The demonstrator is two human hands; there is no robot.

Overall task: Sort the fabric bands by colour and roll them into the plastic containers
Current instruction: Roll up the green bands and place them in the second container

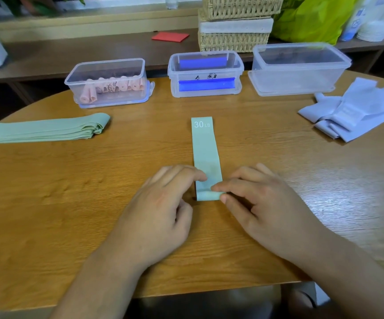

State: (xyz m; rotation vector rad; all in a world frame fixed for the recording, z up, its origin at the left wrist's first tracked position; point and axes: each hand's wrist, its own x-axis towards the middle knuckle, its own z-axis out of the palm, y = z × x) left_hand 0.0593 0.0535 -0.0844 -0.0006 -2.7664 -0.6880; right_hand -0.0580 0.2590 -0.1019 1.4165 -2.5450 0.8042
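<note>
A mint-green fabric band (206, 153) marked "30 LB" lies lengthwise in the middle of the wooden table (94, 180). Its near end is folded over into a small roll. My left hand (163, 203) and my right hand (262, 203) both pinch that rolled end with thumb and fingertips. A stack of green bands (43, 131) lies at the left. A pile of pale lilac bands (356, 111) lies at the right. Three clear plastic containers stand at the back: the left container (110, 82) holds pink rolls, the middle container (206, 74) has blue clips, the right container (299, 69) looks empty.
Wicker baskets (234, 24), a yellow-green bag (313, 17) and a red card (170, 36) sit on the shelf behind the table. The table's front edge runs just under my forearms.
</note>
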